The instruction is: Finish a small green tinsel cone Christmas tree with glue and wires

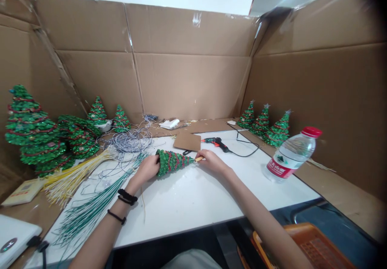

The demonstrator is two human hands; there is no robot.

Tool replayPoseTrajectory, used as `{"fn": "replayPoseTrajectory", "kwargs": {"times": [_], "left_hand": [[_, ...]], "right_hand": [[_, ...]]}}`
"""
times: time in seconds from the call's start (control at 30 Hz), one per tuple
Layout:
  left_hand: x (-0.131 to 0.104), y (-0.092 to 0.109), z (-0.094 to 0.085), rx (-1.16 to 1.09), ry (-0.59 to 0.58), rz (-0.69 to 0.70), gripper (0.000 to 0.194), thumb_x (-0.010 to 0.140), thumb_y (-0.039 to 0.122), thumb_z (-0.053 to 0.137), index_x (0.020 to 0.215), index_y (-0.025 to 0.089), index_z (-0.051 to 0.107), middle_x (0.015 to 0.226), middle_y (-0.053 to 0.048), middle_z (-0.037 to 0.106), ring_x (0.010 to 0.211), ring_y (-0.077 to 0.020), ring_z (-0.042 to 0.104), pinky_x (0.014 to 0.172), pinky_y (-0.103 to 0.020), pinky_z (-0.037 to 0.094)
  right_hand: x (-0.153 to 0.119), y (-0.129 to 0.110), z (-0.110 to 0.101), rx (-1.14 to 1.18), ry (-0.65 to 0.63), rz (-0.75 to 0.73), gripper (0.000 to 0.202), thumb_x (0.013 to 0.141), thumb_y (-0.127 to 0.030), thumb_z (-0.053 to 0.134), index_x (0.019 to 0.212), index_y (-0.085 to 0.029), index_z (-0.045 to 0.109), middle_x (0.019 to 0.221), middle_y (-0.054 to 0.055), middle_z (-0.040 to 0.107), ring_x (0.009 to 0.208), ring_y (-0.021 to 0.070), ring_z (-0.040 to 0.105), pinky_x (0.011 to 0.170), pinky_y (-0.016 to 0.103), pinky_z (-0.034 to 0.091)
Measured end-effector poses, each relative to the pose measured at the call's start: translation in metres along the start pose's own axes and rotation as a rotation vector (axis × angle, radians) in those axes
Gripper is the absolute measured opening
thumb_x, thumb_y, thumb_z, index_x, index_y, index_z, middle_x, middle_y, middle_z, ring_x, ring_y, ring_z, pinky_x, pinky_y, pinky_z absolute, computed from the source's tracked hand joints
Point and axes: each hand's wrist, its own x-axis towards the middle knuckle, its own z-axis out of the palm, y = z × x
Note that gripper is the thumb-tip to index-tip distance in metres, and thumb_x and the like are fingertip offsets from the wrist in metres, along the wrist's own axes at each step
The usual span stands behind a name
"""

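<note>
A small green Christmas tree (173, 163) with red garlands lies on its side above the white board, its tip pointing right. My left hand (148, 170) grips it at the wide base, with some fingers hidden inside or behind the base. At the tip, my right hand (211, 161) pinches a short tan stick (198, 159), whose end meets the tip of the tree. Just behind the right hand lie a brown cardboard piece (186, 141) and a black glue gun (219, 143) with an orange nozzle end.
Finished-looking trees stand at left (33, 128) and right (278, 130). Green wires (99, 200), yellow-white wires (81, 172) and a tangled grey wire coil (128, 140) lie left. A red-capped water bottle (290, 156) stands right. Cardboard walls (193, 75) surround the table; an orange basket (311, 241) sits below.
</note>
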Motion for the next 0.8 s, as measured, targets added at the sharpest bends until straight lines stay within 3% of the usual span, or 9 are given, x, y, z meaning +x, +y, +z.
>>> {"fn": "replayPoseTrajectory", "kwargs": {"times": [0.33, 0.43, 0.53, 0.63, 0.73, 0.8], "left_hand": [[0.0, 0.003, 0.0, 0.055, 0.014, -0.026, 0.023, 0.077, 0.011, 0.044, 0.083, 0.015, 0.067, 0.096, -0.014, 0.072, 0.088, -0.0249, 0.065, 0.069, -0.028, 0.04], [0.001, 0.001, 0.001, 0.055, 0.015, -0.03, 0.024, 0.077, 0.01, 0.044, 0.084, 0.015, 0.066, 0.096, -0.013, 0.072, 0.088, -0.0243, 0.065, 0.069, -0.028, 0.04], [0.002, 0.0, 0.003, 0.044, 0.013, -0.028, 0.024, 0.077, 0.009, 0.044, 0.082, 0.015, 0.067, 0.092, -0.012, 0.072, 0.086, -0.0237, 0.065, 0.068, -0.027, 0.04], [0.002, -0.001, 0.005, 0.028, 0.017, -0.02, 0.023, 0.078, 0.012, 0.044, 0.08, 0.015, 0.067, 0.091, -0.013, 0.072, 0.085, -0.0242, 0.065, 0.066, -0.027, 0.039], [0.002, -0.001, 0.005, 0.037, 0.029, -0.017, 0.023, 0.079, 0.013, 0.045, 0.078, 0.015, 0.067, 0.091, -0.014, 0.072, 0.084, -0.0247, 0.066, 0.066, -0.028, 0.039], [0.001, 0.0, 0.005, 0.045, 0.019, -0.004, 0.023, 0.079, 0.013, 0.045, 0.076, 0.015, 0.067, 0.089, -0.014, 0.072, 0.082, -0.0244, 0.066, 0.065, -0.028, 0.038]], "right_hand": [[0.0, -0.012, 0.012, -0.06, 0.017, -0.007, 0.012, 0.076, -0.011, 0.054, 0.081, -0.019, 0.063, 0.083, 0.003, 0.063, 0.074, 0.0143, 0.055, 0.066, 0.022, 0.037], [0.001, -0.008, 0.01, -0.09, 0.029, -0.001, 0.009, 0.083, -0.021, 0.054, 0.08, -0.02, 0.063, 0.079, 0.002, 0.065, 0.071, 0.0137, 0.056, 0.064, 0.022, 0.036], [0.005, 0.004, 0.0, -0.237, 0.134, 0.113, 0.028, 0.091, -0.038, 0.045, 0.077, -0.02, 0.061, 0.07, 0.001, 0.063, 0.064, 0.0135, 0.054, 0.061, 0.022, 0.035], [0.01, 0.027, -0.011, -0.401, 0.315, 0.297, 0.036, 0.095, -0.034, 0.032, 0.084, -0.017, 0.061, 0.08, 0.009, 0.064, 0.075, 0.0195, 0.055, 0.067, 0.028, 0.035], [0.012, 0.053, -0.016, -0.51, 0.44, 0.43, 0.028, 0.091, -0.028, 0.039, 0.101, -0.011, 0.058, 0.102, 0.02, 0.061, 0.094, 0.0286, 0.051, 0.078, 0.036, 0.035], [0.011, 0.068, -0.016, -0.548, 0.467, 0.491, 0.034, 0.086, -0.032, 0.049, 0.109, -0.008, 0.056, 0.107, 0.023, 0.059, 0.1, 0.0325, 0.048, 0.082, 0.04, 0.035]]}}
